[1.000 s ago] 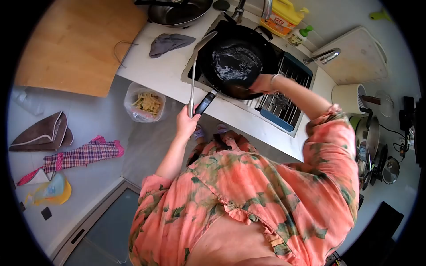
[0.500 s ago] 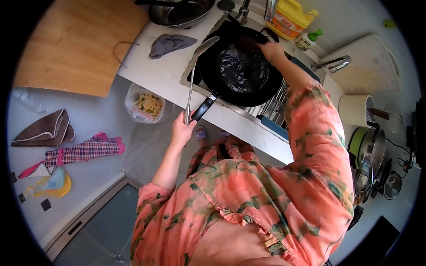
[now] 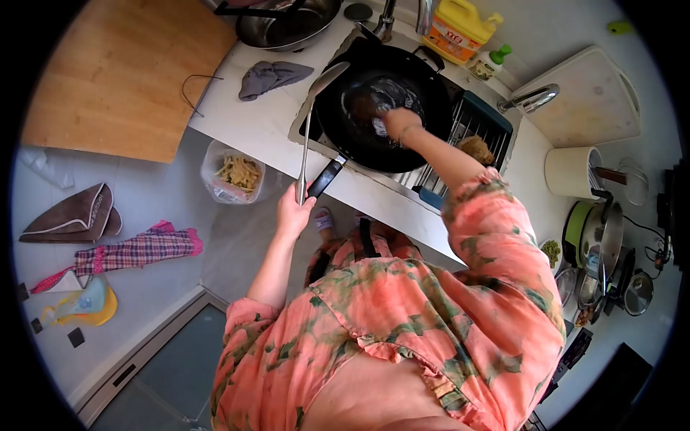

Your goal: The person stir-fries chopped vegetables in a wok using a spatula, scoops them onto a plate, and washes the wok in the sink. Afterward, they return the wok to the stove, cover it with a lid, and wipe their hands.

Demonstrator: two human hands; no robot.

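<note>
From the head view, a person in a floral top is standing at a sink [image 3: 471,118] with a black wok [image 3: 381,100] sitting in it. The left hand [image 3: 293,212] is gripping the wok's handle [image 3: 325,177] together with a long metal spatula [image 3: 309,129], its fingers wrapped round both; the spatula's blade is lying over the wok's left rim. The right hand [image 3: 397,121] is reaching inside the wok, pressing something small against the wet bottom; whether its fingers are curled or flat cannot be told. A grey cloth [image 3: 272,75] is lying on the white surface [image 3: 251,122] left of the sink, near a wooden board [image 3: 118,79]. A yellow bottle [image 3: 460,25] is standing behind the sink, and a bin [image 3: 233,171] of scraps is sitting on the floor below the surface's edge.
</note>
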